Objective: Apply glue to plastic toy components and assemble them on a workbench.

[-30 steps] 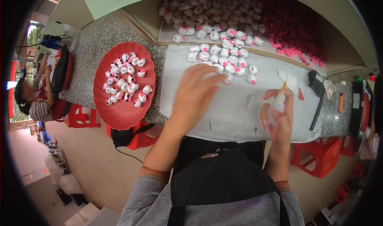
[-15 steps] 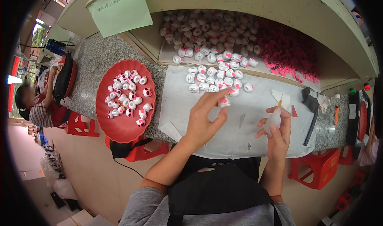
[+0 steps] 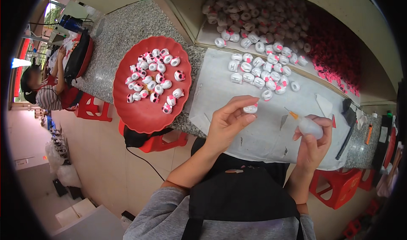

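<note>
My left hand (image 3: 229,121) pinches a small white rounded piece (image 3: 251,109) with a touch of pink between thumb and fingertips, above the paper. In my right hand (image 3: 316,147) is a translucent squeeze bottle (image 3: 310,129) with an orange needle tip. The bottle leans left, its tip pointing toward the held piece but apart from it. Beyond my hands, several similar white pieces (image 3: 257,72) stand in loose rows on a white paper sheet (image 3: 220,91), many with pink bows.
A red scalloped tray (image 3: 144,108) of finished-looking white-and-pink pieces sits at left. A shelf compartment holds heaped white pieces (image 3: 254,11) and pink bits (image 3: 335,49). Dark cloth and a dark stick (image 3: 345,140) lie at right. Red stools (image 3: 335,187) stand below; another person (image 3: 48,91) sits far left.
My left hand has come back from the rows, bringing the white piece nearer me. The bottle in my right hand has tipped from nearly upright to leaning left. The whole view has shifted.
</note>
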`<control>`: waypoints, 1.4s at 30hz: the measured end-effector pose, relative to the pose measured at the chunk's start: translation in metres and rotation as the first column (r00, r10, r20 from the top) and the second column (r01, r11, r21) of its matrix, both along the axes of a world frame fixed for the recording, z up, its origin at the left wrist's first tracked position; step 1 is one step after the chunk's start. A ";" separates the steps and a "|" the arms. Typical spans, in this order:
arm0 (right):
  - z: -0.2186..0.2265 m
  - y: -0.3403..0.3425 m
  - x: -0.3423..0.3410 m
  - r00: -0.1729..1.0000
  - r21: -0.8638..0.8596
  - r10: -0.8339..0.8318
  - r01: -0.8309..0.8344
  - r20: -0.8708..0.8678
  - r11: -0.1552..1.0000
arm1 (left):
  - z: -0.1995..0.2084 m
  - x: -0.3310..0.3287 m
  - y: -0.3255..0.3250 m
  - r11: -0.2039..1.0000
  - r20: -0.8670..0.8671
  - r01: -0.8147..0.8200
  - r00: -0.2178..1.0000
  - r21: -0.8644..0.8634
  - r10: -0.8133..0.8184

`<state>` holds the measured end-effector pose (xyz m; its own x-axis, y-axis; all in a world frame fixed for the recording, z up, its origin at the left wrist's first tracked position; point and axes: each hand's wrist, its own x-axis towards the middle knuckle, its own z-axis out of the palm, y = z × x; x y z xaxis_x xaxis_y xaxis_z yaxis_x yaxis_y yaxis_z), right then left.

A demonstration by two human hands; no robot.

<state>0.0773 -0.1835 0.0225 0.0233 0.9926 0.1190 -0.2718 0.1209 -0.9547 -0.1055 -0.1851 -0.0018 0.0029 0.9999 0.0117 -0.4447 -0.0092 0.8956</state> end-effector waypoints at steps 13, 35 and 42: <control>0.016 -0.003 -0.032 0.983 0.409 -0.168 0.122 0.079 0.904 | 0.006 -0.006 -0.008 0.999 0.129 0.037 0.991 -0.007 -0.036; 0.018 -0.017 -0.037 0.968 0.483 -0.123 0.001 0.221 0.876 | 0.011 -0.004 -0.013 0.992 0.115 0.119 0.987 -0.038 -0.114; 0.015 -0.021 -0.036 0.967 0.471 -0.153 0.041 0.202 0.881 | 0.010 -0.003 -0.013 0.995 0.126 0.093 0.988 -0.026 -0.089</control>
